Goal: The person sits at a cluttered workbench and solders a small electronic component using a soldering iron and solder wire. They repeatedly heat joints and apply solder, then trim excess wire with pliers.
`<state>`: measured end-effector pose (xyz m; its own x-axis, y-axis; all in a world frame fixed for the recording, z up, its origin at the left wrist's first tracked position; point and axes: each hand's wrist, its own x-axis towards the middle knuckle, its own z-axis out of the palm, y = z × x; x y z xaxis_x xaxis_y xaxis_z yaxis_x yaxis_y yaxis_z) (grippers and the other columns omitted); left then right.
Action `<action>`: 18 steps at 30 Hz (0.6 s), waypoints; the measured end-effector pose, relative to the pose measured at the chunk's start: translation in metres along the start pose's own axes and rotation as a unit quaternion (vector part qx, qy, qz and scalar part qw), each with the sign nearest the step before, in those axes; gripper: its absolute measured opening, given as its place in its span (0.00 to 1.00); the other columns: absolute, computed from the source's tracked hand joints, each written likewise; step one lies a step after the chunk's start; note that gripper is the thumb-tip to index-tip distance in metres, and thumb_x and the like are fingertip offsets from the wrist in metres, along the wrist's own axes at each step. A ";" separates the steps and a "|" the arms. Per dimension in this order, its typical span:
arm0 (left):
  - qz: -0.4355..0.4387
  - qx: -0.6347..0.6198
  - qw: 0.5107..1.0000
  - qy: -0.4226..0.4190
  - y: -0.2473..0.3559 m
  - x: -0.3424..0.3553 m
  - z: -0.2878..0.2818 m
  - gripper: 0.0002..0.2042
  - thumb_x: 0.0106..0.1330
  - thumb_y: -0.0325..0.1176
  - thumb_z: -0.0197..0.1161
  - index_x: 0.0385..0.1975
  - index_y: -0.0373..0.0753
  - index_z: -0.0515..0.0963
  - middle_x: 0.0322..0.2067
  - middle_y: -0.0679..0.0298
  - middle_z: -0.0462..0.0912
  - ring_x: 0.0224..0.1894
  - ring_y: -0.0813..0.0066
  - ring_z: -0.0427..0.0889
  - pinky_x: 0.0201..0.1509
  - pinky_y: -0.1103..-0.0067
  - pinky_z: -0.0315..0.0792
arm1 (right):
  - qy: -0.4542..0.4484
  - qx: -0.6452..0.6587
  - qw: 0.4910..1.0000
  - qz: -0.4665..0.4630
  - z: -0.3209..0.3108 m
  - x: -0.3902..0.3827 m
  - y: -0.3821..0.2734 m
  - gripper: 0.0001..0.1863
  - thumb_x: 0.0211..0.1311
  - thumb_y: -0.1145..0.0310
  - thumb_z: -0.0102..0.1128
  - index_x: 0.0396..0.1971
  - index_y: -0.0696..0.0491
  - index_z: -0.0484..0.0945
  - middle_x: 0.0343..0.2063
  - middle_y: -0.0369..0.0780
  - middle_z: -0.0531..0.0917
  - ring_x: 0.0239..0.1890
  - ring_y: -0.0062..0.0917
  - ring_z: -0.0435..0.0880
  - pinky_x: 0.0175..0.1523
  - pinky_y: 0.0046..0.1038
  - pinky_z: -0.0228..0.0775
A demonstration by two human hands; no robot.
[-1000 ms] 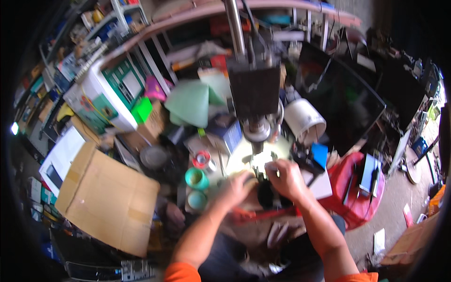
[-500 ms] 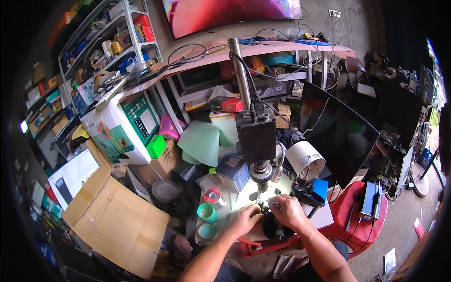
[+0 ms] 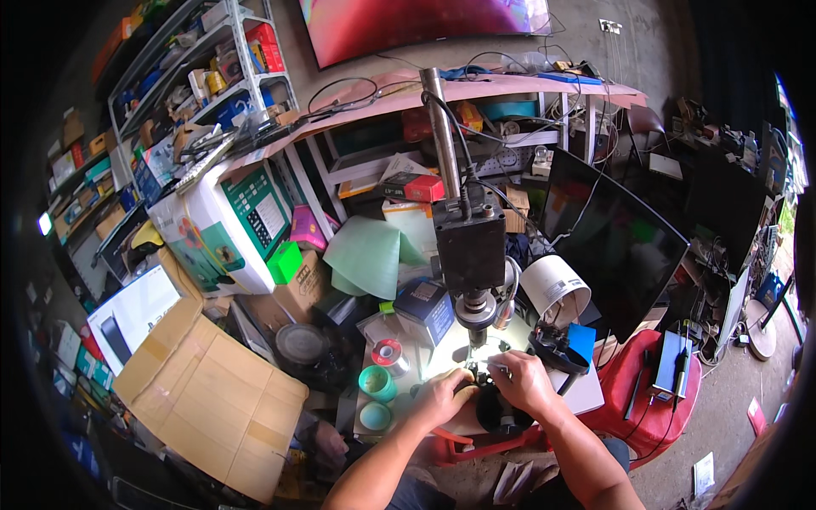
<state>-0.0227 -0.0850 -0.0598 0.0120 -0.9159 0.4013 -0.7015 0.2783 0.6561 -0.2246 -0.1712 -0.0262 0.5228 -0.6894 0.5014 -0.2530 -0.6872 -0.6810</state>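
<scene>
Both hands work close together in the bright light under a black microscope head (image 3: pixel 470 251) on a metal post. My left hand (image 3: pixel 442 398) is closed, its thumb and fingertips pinched at the edge of a small dark part (image 3: pixel 481 374). From the other side my right hand (image 3: pixel 524 384) reaches in with its fingers bent together. A thin pale sliver shows at the right fingertips, too small to name. Just below the fingers sits a round black base (image 3: pixel 497 415). Glare and the fingers hide most of the small part.
Left of my hands stand a red-rimmed spool (image 3: pixel 388 355) and a green tub (image 3: pixel 376 384). A white cylinder (image 3: pixel 554 287) is behind on the right. A red stool (image 3: pixel 633 399) carries a blue box-shaped device (image 3: pixel 671 364). An open cardboard box (image 3: pixel 212 395) lies at the left.
The whole view has shifted very slightly. Both hands stay at the small dark part, with only a slight change at the right fingertips.
</scene>
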 end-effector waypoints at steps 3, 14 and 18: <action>-0.004 0.006 1.000 -0.004 -0.003 -0.001 0.001 0.11 0.68 0.34 0.71 0.45 0.40 0.80 0.37 0.51 0.87 0.39 0.50 0.88 0.42 0.65 0.79 | -0.003 -0.002 1.000 0.004 0.000 0.000 0.000 0.08 0.63 0.73 0.68 0.40 0.59 0.87 0.33 0.50 0.87 0.36 0.47 0.88 0.42 0.38 0.81; 0.006 0.014 1.000 0.002 -0.004 -0.001 0.002 0.11 0.68 0.35 0.72 0.46 0.40 0.81 0.37 0.51 0.88 0.39 0.50 0.88 0.42 0.65 0.79 | -0.008 -0.005 1.000 0.012 0.000 0.000 -0.001 0.09 0.63 0.73 0.68 0.41 0.59 0.87 0.34 0.50 0.88 0.37 0.47 0.89 0.44 0.38 0.81; -0.028 0.008 0.999 -0.018 0.003 0.000 -0.002 0.10 0.67 0.33 0.71 0.44 0.38 0.81 0.39 0.52 0.88 0.44 0.49 0.88 0.47 0.65 0.80 | -0.002 0.005 1.000 0.015 0.000 0.000 -0.001 0.09 0.63 0.73 0.67 0.41 0.59 0.87 0.34 0.50 0.87 0.37 0.47 0.89 0.44 0.38 0.81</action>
<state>-0.0232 -0.0839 -0.0567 0.0259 -0.9401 0.3399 -0.7117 0.2215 0.6666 -0.2247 -0.1707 -0.0254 0.5174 -0.7093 0.4787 -0.2615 -0.6637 -0.7008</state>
